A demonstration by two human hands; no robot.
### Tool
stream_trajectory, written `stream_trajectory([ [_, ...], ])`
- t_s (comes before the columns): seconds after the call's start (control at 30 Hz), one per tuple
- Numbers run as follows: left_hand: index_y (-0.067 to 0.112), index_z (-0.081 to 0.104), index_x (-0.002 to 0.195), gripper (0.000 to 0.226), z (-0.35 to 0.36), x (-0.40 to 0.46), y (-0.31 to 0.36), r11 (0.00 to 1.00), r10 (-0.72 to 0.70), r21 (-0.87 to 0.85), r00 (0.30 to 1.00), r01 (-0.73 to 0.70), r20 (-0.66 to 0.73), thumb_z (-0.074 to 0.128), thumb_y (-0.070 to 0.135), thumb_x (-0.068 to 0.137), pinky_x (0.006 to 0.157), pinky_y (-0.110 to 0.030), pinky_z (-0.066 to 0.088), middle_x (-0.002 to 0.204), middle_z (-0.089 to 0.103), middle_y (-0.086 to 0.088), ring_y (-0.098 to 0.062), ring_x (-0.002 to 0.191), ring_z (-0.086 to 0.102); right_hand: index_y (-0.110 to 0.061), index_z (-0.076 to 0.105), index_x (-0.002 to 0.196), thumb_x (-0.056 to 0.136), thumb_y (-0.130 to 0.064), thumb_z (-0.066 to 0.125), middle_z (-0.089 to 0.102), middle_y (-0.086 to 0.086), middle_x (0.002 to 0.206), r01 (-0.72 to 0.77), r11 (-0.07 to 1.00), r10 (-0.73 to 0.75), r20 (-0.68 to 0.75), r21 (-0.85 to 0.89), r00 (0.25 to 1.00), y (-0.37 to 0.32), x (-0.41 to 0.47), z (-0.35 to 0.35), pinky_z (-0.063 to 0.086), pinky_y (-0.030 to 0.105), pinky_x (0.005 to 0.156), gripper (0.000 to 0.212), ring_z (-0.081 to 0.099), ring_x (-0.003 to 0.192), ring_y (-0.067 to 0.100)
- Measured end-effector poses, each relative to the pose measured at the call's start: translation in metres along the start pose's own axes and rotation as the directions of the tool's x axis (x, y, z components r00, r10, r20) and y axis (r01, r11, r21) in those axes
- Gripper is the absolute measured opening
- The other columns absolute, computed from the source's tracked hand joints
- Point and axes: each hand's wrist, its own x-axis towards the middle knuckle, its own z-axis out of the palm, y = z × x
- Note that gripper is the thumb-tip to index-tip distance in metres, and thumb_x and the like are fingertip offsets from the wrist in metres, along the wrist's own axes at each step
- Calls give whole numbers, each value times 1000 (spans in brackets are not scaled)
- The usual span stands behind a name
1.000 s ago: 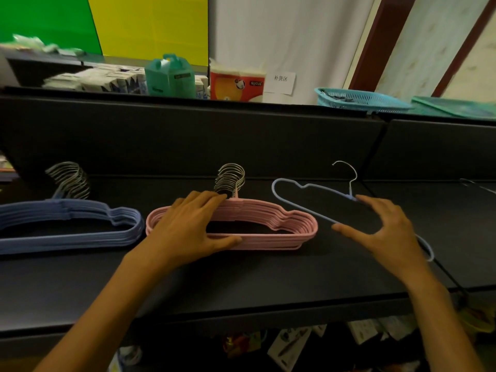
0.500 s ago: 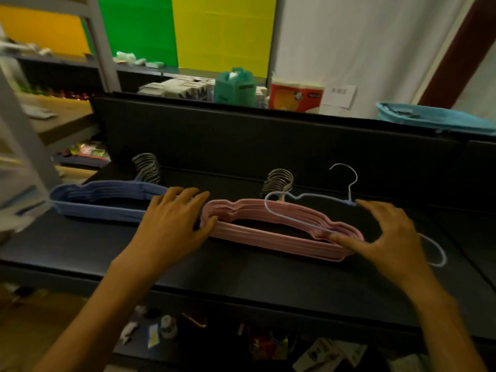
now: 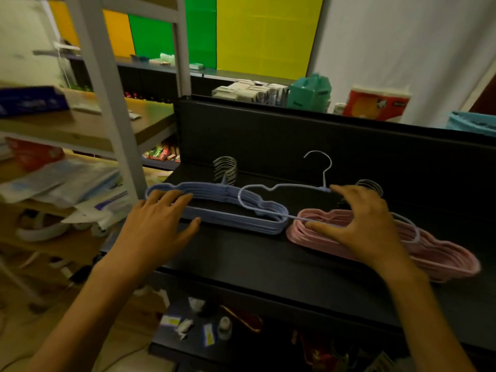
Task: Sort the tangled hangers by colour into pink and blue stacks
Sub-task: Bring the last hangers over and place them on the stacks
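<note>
A stack of blue hangers [image 3: 228, 210] lies flat on the black shelf [image 3: 241, 261], its metal hooks pointing back. To its right lies a stack of pink hangers [image 3: 442, 253]. My right hand [image 3: 367, 224] pinches a single blue hanger [image 3: 257, 189] between thumb and fingers; its hook stands upright, its left end hangs over the blue stack and its right end over the pink one. My left hand [image 3: 158, 224] rests with straight fingers on the left end of the blue stack.
A black back panel [image 3: 295, 140] rises behind the shelf, with a teal jug [image 3: 308, 91], small boxes and a red-and-white pack [image 3: 375, 102] beyond it. A white rack [image 3: 107, 108] with packets stands at the left. Small items lie on the lower shelf [image 3: 214, 328].
My right hand has carried the single blue hanger left, from over the pink stack to partly over the blue stack. My left hand has moved from the pink stack onto the blue stack's left end. The view swung left.
</note>
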Motion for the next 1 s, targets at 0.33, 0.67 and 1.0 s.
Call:
stream_trajectory([
  [0.33,26,31,143,62,-6,30,-109,998,53,-36,998,-54,-27,43,54,89,105,-40,33,146,37,-1,-22,133,33,-26,41,137,62,-78,56,42,-2,135,1,1000,1,81,-24,997,-123,38,75,30,29,100,92,35,123,16],
  [0.67,25,29,144,63,-1,48,-129,981,130,-137,990,-136,-54,46,52,89,104,-40,33,146,36,-2,-22,132,32,-27,39,137,65,-77,55,43,-3,132,17,999,-12,143,-34,990,-157,49,108,28,26,95,89,37,118,14],
  [1.0,25,26,145,64,1,55,-130,973,165,-157,986,-169,-34,45,50,90,107,-39,30,148,33,-1,-22,134,27,-30,36,138,65,-74,60,40,-5,134,17,1000,-15,168,-9,986,-161,48,111,25,22,92,88,34,118,10],
])
